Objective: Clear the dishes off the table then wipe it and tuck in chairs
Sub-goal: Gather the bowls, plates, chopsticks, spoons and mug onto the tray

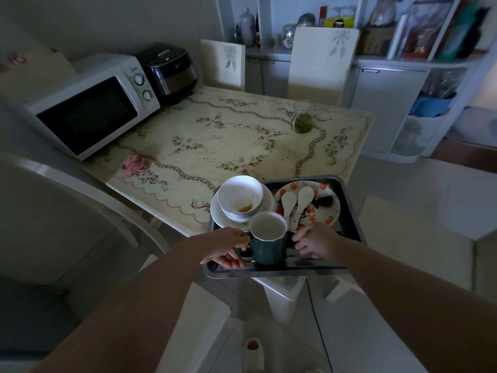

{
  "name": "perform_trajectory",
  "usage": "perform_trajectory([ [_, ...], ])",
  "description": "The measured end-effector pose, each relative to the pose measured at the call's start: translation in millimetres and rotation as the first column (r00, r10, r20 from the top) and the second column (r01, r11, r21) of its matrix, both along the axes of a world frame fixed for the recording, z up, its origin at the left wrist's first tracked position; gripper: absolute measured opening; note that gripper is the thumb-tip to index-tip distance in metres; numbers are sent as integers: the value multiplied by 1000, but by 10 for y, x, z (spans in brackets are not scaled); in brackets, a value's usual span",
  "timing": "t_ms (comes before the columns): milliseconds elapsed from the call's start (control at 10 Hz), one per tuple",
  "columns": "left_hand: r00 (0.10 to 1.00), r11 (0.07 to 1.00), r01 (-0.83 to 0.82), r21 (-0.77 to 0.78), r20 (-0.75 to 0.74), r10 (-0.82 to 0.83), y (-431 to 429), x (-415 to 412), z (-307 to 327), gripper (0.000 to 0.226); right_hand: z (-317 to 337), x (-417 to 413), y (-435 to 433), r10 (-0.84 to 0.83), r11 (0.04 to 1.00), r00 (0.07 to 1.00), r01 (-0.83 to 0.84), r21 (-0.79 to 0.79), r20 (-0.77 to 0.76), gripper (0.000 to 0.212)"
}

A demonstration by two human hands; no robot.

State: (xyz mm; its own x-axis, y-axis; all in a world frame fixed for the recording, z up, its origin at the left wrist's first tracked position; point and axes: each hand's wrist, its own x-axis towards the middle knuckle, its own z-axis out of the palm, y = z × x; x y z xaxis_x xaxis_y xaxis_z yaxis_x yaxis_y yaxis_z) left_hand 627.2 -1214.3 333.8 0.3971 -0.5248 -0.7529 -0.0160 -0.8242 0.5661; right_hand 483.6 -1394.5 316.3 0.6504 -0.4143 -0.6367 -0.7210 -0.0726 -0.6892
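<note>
Our tray [352, 216] sat at the near right corner of the table [215, 135], its near end hanging past the edge. On its left side a white plate [217, 214] carried stacked white bowls [239, 195], the top one with a brown smear in its bottom. On its right side an orange-patterned plate [330, 219] held two white spoons [289, 203] and a dark scrap of food [326, 201]. The green mug [269, 240] stood upright at the tray's near side, white inside and empty. Our left hand [228, 249] curled round its handle. Our right hand [314, 242] lay just beside the mug, fingers curled; we could not tell whether it held anything. Near the far right corner stood a glass jar [302, 117] with green matter in its lower part.
</note>
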Motion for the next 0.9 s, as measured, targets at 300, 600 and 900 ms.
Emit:
perform_trajectory([
  [300, 1000, 1000, -6, 19, 19, 6, 32, -52, -156, 25, 34, -46, -5, -39, 999, 998, 39, 2, 44, 30],
  [600, 996, 994, 3, 113, 86, -13, 42, -87, -167, 12, 91, -47, -21, -85, 996, 992, 88, -35, 88, 26],
  [900, 951, 993, 47, 106, 300, -77, -198, 178, 321, 14, 210, 144, -70, -162, 985, 975, 169, -39, 152, 23],
])
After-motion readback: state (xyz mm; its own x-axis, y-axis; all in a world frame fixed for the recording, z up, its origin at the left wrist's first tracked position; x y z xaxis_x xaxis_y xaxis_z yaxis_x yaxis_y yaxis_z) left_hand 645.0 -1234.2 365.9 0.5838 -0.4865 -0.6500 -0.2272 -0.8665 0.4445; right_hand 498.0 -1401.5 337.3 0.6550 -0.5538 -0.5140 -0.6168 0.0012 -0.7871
